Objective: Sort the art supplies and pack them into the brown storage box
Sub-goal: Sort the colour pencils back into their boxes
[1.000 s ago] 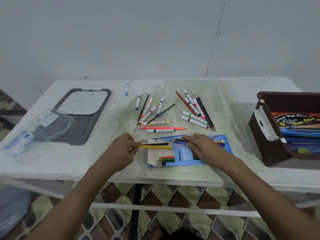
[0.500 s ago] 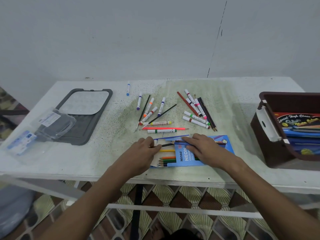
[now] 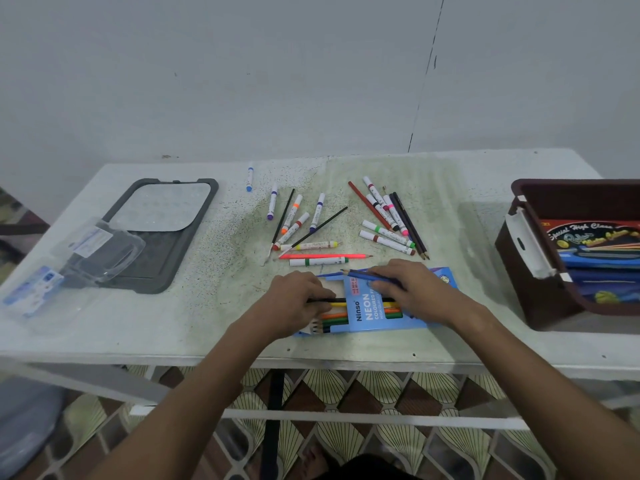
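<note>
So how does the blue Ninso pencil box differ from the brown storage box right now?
The Ninso pencil box is flat blue cardboard lying at the front-centre under both hands; the brown storage box is a deep plastic tub at the table's right edge, untouched. The pencil box holds loose coloured pencils; the storage box holds printed packs. Both are open.

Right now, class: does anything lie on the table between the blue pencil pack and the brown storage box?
Nothing visible does. The blue pencil pack and the brown storage box are separated only by bare table; the loose markers lie farther back.
</note>
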{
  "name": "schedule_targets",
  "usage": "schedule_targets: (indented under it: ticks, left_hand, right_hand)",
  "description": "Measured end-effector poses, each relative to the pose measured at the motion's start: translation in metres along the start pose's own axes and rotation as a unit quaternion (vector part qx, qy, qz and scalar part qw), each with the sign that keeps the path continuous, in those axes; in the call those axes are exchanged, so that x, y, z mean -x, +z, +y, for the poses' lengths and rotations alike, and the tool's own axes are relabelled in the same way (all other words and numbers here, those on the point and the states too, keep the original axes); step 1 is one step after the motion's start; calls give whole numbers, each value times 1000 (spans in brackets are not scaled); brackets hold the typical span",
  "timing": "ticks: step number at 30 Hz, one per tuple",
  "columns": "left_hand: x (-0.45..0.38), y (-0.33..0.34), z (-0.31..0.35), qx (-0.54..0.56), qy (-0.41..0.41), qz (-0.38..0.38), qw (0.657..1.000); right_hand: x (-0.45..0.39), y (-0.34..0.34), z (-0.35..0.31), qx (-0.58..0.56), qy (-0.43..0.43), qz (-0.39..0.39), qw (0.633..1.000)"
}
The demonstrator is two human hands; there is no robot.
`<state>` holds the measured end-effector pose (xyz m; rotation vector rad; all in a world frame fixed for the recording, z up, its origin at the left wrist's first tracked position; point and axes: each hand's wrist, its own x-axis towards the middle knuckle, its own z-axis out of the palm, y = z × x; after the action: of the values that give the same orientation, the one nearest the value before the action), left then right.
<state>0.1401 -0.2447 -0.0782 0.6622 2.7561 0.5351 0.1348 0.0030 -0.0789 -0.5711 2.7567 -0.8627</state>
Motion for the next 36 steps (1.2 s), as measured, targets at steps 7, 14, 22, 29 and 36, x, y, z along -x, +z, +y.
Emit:
schedule_targets:
  ticks: [7, 14, 22, 29, 36]
  left_hand:
    - [-3, 7, 9, -29, 3, 8, 1000]
    - [3, -6, 3, 55, -38, 22, 998]
    - [5, 2, 6, -79, -31, -1, 996]
    - [7, -3, 5, 15, -48, 0, 999]
    - [-2, -13, 16, 35, 21, 111, 993]
  right_hand:
    - [2, -20, 3, -45, 22, 44, 998]
    - [2, -19, 5, -23, 30, 20, 999]
    - [-1, -5, 5, 5, 19, 19, 1000]
    - [2, -5, 4, 12, -1, 9, 1000]
    - [-9, -5, -14, 38, -47, -18, 998]
